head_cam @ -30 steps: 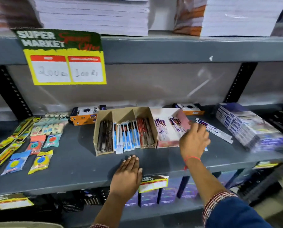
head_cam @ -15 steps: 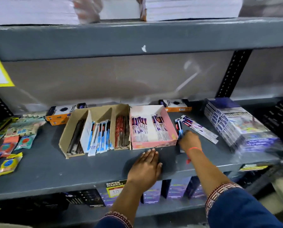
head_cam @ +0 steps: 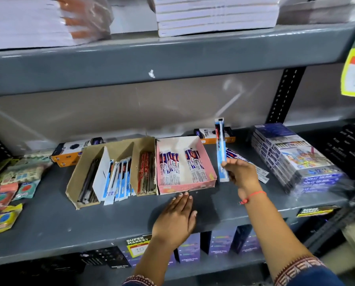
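Head view: the right hand [head_cam: 242, 176] pinches one slim blue pen packet [head_cam: 221, 149] by its lower end and holds it upright, just right of the pink box [head_cam: 210, 172]. The left hand [head_cam: 176, 219] lies flat on the grey shelf [head_cam: 48, 223], fingers [head_cam: 184, 200] straight, tips at the box's front wall. The sorting looks about midway. Glossy flat packets fill rows in the pink card box and in the brown box [head_cam: 75, 182] further left. The held packet is not yet placed, and loose packets [head_cam: 262, 175] lie beyond the right fingers.
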### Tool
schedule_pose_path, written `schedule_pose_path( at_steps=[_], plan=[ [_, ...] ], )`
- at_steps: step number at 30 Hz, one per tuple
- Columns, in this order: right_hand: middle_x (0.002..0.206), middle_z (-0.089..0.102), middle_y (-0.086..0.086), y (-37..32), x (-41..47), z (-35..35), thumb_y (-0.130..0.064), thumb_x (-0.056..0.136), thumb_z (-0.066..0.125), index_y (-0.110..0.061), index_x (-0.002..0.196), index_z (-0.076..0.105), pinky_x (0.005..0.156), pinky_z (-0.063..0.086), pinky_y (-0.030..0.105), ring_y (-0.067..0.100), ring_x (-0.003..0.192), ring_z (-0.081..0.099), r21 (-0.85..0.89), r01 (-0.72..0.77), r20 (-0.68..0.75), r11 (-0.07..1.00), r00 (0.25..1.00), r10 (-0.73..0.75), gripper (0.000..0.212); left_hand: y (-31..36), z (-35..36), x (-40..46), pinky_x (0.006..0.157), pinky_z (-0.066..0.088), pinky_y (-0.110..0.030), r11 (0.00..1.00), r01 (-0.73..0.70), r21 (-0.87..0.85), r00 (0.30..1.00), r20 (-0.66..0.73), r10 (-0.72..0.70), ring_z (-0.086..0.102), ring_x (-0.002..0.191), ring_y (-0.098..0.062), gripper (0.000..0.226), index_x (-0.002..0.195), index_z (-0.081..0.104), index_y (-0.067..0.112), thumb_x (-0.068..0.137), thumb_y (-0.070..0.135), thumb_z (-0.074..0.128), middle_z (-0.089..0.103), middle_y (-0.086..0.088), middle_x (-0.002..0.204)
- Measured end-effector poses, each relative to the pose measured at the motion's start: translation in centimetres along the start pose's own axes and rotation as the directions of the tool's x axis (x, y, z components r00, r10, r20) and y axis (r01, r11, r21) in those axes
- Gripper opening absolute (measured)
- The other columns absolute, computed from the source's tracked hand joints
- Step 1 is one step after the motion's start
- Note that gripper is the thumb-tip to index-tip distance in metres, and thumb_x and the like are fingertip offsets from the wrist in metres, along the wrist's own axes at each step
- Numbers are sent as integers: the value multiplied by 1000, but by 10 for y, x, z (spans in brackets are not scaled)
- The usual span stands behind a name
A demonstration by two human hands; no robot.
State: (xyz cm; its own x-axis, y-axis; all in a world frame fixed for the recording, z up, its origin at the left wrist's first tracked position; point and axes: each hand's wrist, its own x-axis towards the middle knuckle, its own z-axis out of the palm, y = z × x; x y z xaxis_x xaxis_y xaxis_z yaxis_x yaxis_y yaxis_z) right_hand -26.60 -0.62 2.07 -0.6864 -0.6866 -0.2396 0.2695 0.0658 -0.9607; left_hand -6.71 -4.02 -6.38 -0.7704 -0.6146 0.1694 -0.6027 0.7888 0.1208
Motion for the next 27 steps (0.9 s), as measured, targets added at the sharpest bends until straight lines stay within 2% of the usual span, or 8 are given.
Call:
schedule_pose_path(
  at_steps=[3, 7, 12, 15, 19, 23, 27],
  plan=[
    [50, 67, -7, 0, -24, 4, 8, 82, 58, -16, 61, 63, 54, 37, 21, 16, 55, 56, 134, 50, 106, 990, 992, -65, 32, -1, 1, 0, 108, -8, -22, 1000, -1, 3, 1000, -10, 2, 8, 141, -14, 52, 144, 16, 12, 100, 40, 18, 16, -3, 155],
    [48, 69, -9, 3, -43, 7, 5, 82, 60, -17, 65, 66, 47, 38, 14, 2, 44, 55, 142, 91, 135, 986, 985, -111, 28, -1, 1, 0, 113, -1, -25, 1000, -5, -8, 1000, -12, 5, 10, 141, -16, 53, 144, 16, 11, 100, 39, 19, 17, -5, 155],
    [52, 71, -6, 4, -55, 6, 3, 81, 63, -15, 66, 68, 52, 41, 18, 8, 52, 56, 128, 127, 111, 983, 984, -142, 24, -2, 1, -1, 112, -3, -25, 999, -33, -13, 999, -26, 33, 12, 141, -17, 52, 144, 16, 9, 100, 36, 19, 17, -8, 154],
    [51, 71, -8, 2, -60, 8, 3, 81, 63, -16, 66, 68, 53, 41, 16, 2, 48, 56, 111, 137, 119, 984, 981, -150, 24, -3, -1, 0, 111, -3, -24, 999, -39, -38, 999, -31, 38, 12, 141, -17, 52, 144, 17, 8, 100, 36, 20, 18, -7, 154],
    [52, 70, -9, 6, -63, 21, 5, 80, 63, -15, 65, 68, 57, 44, 20, 6, 52, 57, 72, 134, 167, 988, 975, -144, 25, -8, -5, -5, 113, 3, -25, 997, -33, -73, 999, -28, 31, 17, 140, -17, 50, 143, 21, 8, 100, 34, 24, 23, -7, 153],
    [48, 69, -11, 15, -67, 53, 8, 81, 62, -15, 67, 65, 49, 49, 11, -1, 46, 61, 38, 109, 280, 993, 953, -115, 28, -30, -13, -29, 112, 19, -35, 998, 6, -57, 997, -82, -11, 36, 133, -25, 46, 136, 37, 3, 98, 29, 38, 40, -13, 144],
    [40, 64, -9, 33, -82, 107, 20, 79, 57, -11, 71, 57, 38, 43, 7, -5, 36, 55, -34, 91, 393, 995, 917, -70, 32, -69, -24, -65, 113, 15, -32, 992, 126, -24, 990, -62, -127, 32, 135, -23, 48, 138, 33, 5, 98, 31, 36, 36, -10, 146]
  ],
)
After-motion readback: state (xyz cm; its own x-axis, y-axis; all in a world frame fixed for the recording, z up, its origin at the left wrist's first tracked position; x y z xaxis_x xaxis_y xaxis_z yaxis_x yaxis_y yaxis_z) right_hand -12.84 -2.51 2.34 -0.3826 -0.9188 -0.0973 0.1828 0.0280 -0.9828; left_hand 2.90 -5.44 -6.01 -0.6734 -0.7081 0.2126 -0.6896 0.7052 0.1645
